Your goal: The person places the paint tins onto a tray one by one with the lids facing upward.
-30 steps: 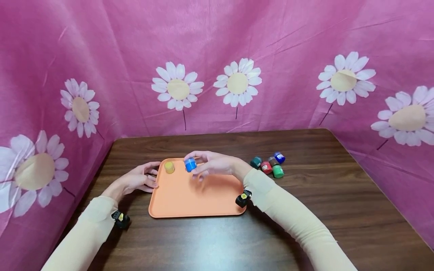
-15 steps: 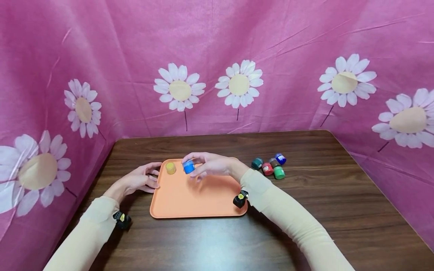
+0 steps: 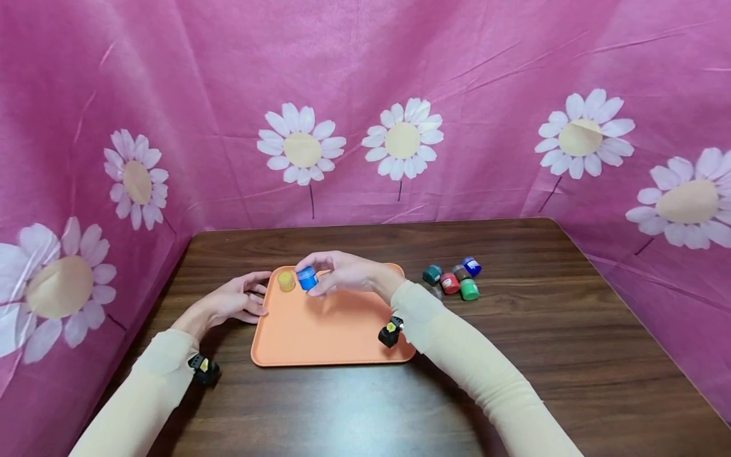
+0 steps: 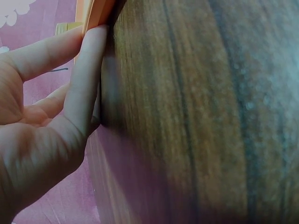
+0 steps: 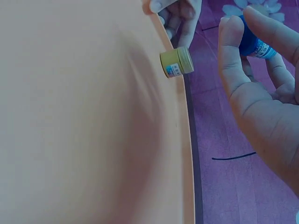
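My right hand [image 3: 349, 273] holds a small blue paint jar [image 3: 307, 278] between thumb and fingers, above the far left part of the orange tray [image 3: 325, 336]. Just left of it a yellow paint jar [image 3: 286, 281] stands upright in the tray's far left corner; its label shows in the right wrist view. At the tray's left side my left hand [image 3: 230, 302] pinches the rim [image 4: 99, 13], thumb and forefinger meeting at the edge in the left wrist view. Part of the blue jar [image 5: 256, 44] is hidden by my fingers in the right wrist view.
Right of the tray, several paint jars lie or stand close together: dark green [image 3: 432, 274], red [image 3: 449, 283], brown [image 3: 460, 273], dark blue [image 3: 471, 265] and green [image 3: 469, 289]. My right forearm passes near them. A pink flowered cloth [image 3: 354, 63] hangs behind the wooden table [image 3: 514, 355].
My right hand has carried the blue jar a little leftward, nearer the yellow jar. My left hand has stayed at the tray's left rim.
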A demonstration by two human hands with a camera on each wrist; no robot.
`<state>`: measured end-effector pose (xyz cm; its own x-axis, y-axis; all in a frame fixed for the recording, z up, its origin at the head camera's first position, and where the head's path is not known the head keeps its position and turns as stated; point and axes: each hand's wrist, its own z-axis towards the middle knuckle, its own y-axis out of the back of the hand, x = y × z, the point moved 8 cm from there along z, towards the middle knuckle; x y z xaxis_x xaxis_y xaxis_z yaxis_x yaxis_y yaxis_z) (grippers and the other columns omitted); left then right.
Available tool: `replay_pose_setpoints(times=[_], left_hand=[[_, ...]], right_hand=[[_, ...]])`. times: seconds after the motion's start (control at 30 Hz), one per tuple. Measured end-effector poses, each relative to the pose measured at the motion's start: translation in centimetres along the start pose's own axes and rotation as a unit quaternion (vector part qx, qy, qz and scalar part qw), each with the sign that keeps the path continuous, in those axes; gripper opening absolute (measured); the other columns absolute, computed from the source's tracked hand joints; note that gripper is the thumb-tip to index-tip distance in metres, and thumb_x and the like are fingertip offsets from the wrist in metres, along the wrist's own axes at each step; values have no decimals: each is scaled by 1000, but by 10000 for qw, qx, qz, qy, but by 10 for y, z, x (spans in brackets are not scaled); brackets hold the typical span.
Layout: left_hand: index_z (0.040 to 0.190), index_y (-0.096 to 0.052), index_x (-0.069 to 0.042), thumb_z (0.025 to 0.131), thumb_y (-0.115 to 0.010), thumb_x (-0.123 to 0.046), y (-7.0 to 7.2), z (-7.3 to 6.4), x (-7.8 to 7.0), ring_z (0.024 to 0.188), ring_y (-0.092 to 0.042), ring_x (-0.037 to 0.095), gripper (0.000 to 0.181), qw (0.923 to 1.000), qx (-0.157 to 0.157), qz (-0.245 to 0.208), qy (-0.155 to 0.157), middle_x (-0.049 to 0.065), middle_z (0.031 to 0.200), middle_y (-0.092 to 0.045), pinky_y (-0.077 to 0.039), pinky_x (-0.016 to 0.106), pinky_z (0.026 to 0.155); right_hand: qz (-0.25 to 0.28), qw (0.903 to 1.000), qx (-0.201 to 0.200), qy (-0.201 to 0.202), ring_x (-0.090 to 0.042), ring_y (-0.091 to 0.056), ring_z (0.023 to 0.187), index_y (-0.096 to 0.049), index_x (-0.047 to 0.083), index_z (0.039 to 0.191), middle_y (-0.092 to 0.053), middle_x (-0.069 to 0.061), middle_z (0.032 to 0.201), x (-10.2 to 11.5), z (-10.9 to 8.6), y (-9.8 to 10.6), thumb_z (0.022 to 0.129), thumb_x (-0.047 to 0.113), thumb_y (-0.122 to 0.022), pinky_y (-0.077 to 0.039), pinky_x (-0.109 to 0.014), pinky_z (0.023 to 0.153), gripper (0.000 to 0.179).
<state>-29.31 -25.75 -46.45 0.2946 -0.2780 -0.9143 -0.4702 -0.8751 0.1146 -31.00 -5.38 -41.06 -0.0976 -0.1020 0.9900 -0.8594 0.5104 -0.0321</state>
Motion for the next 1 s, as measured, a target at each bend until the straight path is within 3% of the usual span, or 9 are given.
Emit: replay_pose_setpoints(times=[0.33, 0.57, 1.0], left_hand=[[160, -13, -2, 86, -69, 10, -1, 0, -1, 97, -65, 22, 93, 10000, 14, 38, 13, 27, 135, -36, -60, 46, 82], [161, -13, -3, 87, -68, 11, -1, 0, -1, 97, -64, 23, 93, 10000, -12, -12, -8, 28, 138, -34, -61, 46, 81], [161, -13, -3, 86, -69, 11, 0, 1, -1, 98, -65, 22, 95, 10000, 4, -38, 26, 27, 136, -36, -61, 45, 81]], right_hand=[[233, 9993, -301, -43, -21, -63, 94, -51, -3, 143, -60, -8, 114, -7, 12, 4, 89, -5, -72, -54, -51, 95, 58], [571, 9969, -504, -210, -22, -64, 89, -50, -2, 145, -58, -9, 112, -17, 16, 11, 89, -8, -71, -54, -57, 92, 60], [727, 9945, -693, -312, -22, -62, 78, -47, -2, 145, -60, -8, 102, -25, 21, 16, 91, -9, -68, -58, -41, 77, 59]])
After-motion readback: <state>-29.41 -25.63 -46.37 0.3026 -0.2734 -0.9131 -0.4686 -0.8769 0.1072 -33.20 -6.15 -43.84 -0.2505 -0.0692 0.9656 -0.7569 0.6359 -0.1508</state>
